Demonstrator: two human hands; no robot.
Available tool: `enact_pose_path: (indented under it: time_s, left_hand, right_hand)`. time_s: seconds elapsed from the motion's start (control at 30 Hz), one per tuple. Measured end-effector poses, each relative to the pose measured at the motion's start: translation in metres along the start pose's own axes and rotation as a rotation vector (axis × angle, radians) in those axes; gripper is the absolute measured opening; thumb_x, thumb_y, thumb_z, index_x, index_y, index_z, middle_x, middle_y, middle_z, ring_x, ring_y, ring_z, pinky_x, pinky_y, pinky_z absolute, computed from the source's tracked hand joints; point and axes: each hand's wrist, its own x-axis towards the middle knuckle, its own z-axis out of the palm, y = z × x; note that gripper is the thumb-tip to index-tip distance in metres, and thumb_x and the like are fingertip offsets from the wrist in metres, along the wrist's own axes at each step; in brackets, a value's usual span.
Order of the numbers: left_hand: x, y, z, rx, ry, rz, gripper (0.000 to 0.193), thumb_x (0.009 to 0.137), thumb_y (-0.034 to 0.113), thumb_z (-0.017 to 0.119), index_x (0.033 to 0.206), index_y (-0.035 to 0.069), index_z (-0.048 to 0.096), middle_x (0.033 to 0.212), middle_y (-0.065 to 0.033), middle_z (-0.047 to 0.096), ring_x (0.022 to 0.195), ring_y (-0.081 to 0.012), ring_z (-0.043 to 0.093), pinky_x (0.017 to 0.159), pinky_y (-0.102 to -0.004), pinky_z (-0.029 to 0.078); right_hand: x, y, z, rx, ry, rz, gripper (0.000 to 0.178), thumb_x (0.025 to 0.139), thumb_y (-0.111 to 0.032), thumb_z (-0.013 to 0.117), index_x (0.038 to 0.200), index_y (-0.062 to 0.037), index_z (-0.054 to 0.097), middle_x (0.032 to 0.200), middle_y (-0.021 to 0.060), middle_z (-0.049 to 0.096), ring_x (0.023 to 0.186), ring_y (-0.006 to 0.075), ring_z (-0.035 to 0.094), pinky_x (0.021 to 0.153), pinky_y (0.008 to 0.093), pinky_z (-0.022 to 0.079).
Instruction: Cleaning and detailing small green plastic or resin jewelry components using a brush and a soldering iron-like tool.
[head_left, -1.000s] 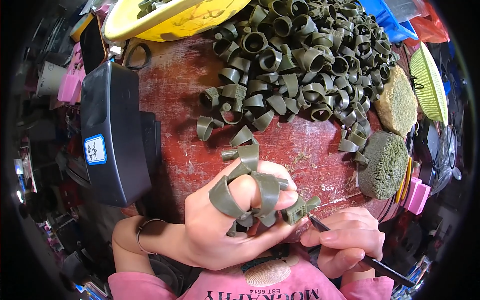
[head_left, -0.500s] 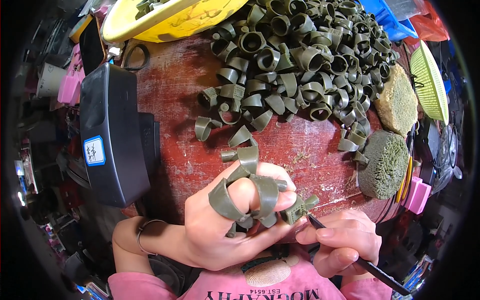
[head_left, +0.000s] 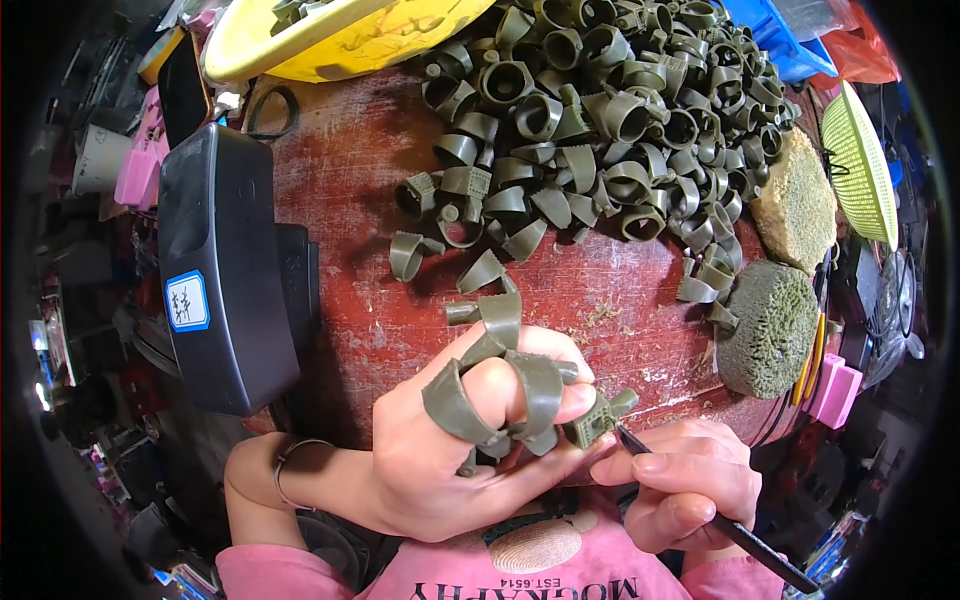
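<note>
Left hand (head_left: 440, 455) pinches a square-faced green ring (head_left: 592, 426); right hand (head_left: 695, 480) grips a pointed black tool (head_left: 765, 555), tip beside it.

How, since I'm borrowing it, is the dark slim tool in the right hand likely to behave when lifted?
The dark slim tool is probably stiff: it runs nearly straight through the right hand. Its thinness suggests it's light. It may tip backward if gripped loosely, with so much shaft behind the hand.
</note>
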Motion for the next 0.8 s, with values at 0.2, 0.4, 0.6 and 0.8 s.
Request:
enact_pose_path:
  time_s: [0.2,0.4,0.6,0.8]
  left_hand:
    - [0.001,-0.002,0.002,0.035,0.019,0.038,0.043,0.065,-0.005,0.072,0.101,0.007,0.053,0.096,-0.0147,0.055,0.076,-0.0184,0.058,0.061,-0.0273,0.048]
    - [-0.005,-0.001,0.006,0.037,0.012,0.023,0.046,0.064,-0.003,0.075,0.102,0.007,0.051,0.098,-0.0157,0.055,0.076,-0.0177,0.057,0.061,-0.0275,0.047]
    - [-0.004,-0.003,0.004,0.011,0.005,0.023,0.048,0.064,-0.005,0.074,0.104,0.008,0.050,0.098,-0.0166,0.055,0.072,-0.0163,0.056,0.057,-0.0268,0.046]
    - [-0.003,-0.001,0.003,-0.010,0.006,-0.014,0.047,0.064,-0.007,0.072,0.103,0.008,0.051,0.098,-0.0176,0.054,0.073,-0.0161,0.057,0.058,-0.0266,0.047]
  right_hand:
    - [-0.001,-0.001,-0.002,-0.044,0.012,-0.015,0.022,0.093,-0.023,0.037,0.093,-0.0021,0.044,0.057,0.0054,0.058,0.046,0.0148,0.058,0.042,0.0228,0.048]
    - [0.000,-0.005,-0.006,-0.170,-0.029,0.045,0.027,0.094,-0.029,0.031,0.091,-0.0046,0.041,0.055,0.0028,0.057,0.043,0.0117,0.054,0.041,0.0215,0.046]
    - [-0.004,-0.008,-0.004,-0.070,0.041,0.101,0.025,0.093,-0.032,0.032,0.086,-0.0088,0.039,0.051,0.0008,0.054,0.041,0.0128,0.054,0.041,0.0235,0.045]
    - [-0.002,-0.006,-0.004,-0.042,0.030,0.081,0.025,0.093,-0.030,0.034,0.083,-0.0081,0.041,0.049,0.0010,0.054,0.039,0.0129,0.054,0.039,0.0232,0.044]
